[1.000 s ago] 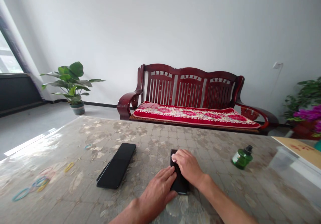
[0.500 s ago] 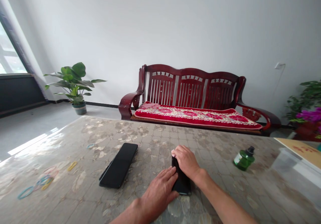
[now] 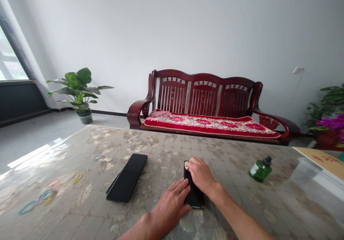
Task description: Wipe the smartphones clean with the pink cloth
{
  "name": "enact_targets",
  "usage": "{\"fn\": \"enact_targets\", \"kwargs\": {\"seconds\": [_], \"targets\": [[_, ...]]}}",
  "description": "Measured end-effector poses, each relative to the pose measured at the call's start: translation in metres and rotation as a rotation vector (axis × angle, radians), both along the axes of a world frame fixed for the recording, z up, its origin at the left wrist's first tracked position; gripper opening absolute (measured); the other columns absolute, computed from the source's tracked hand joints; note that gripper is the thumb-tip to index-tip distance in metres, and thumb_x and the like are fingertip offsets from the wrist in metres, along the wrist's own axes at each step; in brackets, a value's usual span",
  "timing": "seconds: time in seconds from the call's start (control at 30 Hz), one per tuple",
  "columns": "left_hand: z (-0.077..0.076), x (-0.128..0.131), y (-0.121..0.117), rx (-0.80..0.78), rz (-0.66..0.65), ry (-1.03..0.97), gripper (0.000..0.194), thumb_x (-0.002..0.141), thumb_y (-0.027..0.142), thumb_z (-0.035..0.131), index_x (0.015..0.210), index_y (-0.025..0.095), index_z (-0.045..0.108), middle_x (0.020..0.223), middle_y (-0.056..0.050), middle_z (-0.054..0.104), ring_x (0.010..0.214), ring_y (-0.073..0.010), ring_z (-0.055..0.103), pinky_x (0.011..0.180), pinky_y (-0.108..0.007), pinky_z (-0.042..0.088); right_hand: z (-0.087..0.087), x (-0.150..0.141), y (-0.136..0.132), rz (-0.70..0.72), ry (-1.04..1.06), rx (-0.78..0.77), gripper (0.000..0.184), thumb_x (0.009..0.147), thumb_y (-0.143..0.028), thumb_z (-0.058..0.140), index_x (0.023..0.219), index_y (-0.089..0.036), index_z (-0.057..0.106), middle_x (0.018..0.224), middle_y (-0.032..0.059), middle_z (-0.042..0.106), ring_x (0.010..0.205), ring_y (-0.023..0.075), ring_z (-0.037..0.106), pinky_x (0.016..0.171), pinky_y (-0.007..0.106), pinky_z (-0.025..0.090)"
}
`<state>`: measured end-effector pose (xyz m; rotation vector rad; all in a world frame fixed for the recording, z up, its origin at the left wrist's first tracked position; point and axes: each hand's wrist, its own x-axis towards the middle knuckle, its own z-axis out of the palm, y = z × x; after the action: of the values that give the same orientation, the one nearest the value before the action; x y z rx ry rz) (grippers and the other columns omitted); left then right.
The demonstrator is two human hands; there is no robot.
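A black smartphone [image 3: 195,197] lies on the table with its dark screen up. My left hand [image 3: 172,200] grips its near left side, fingers over the edge and thumb at the bottom end. In the fingers of my right hand [image 3: 200,173] is a small white wad [image 3: 186,165], perhaps tissue or cotton, pressed on the far end of the screen. Most of the wad and part of the phone are hidden by my hands. To the left, a second black phone [image 3: 127,179] rests on another flat dark item, whose edge peeks out.
Rubber bands [image 3: 40,200] are scattered at the left. A green bottle [image 3: 260,170] with a black cap stands to the right. Beyond it are a clear plastic box [image 3: 309,175] and a tan board [image 3: 322,157]. A wooden bench [image 3: 204,93] stands past the table's far edge.
My right hand has slid slightly to the far edge of the phone and back with the white wad. The left hand keeps its hold; the view has shifted a little.
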<state>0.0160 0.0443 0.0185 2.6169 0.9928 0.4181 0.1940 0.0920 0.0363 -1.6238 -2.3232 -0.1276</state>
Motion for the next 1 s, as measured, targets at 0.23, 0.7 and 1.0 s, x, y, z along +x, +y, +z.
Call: {"fn": "enact_targets", "kwargs": {"seconds": [0.23,0.7,1.0], "targets": [[0.002,0.000,-0.001,0.010,0.005,0.000,0.052,0.086,0.019,0.067,0.136,0.018,0.054,0.146,-0.013,0.050,0.137,-0.0279,0.044,0.115,-0.043,0.036,0.002,0.006,-0.016,0.042,0.010,0.015,0.025,0.095,-0.010,0.048,0.087,-0.024,0.066,0.089,0.0019,0.064,0.088,0.0178,0.058,0.077,0.026,0.039],[0.007,0.001,-0.002,0.008,-0.007,0.035,0.053,0.084,0.016,0.070,0.134,0.015,0.055,0.145,-0.014,0.051,0.137,-0.0285,0.044,0.115,-0.043,0.037,-0.001,0.016,-0.022,0.034,0.075,-0.002,0.025,0.095,-0.009,0.047,0.090,-0.023,0.068,0.091,0.0022,0.064,0.090,0.0174,0.058,0.079,0.025,0.039],[0.003,0.000,-0.002,0.063,-0.008,0.060,0.056,0.082,0.018,0.074,0.135,0.014,0.055,0.146,-0.017,0.049,0.135,-0.0295,0.046,0.113,-0.044,0.040,-0.004,0.028,0.003,-0.057,0.092,-0.023,0.027,0.093,-0.008,0.048,0.093,-0.024,0.071,0.093,0.0020,0.065,0.093,0.0177,0.059,0.080,0.025,0.039]]}}
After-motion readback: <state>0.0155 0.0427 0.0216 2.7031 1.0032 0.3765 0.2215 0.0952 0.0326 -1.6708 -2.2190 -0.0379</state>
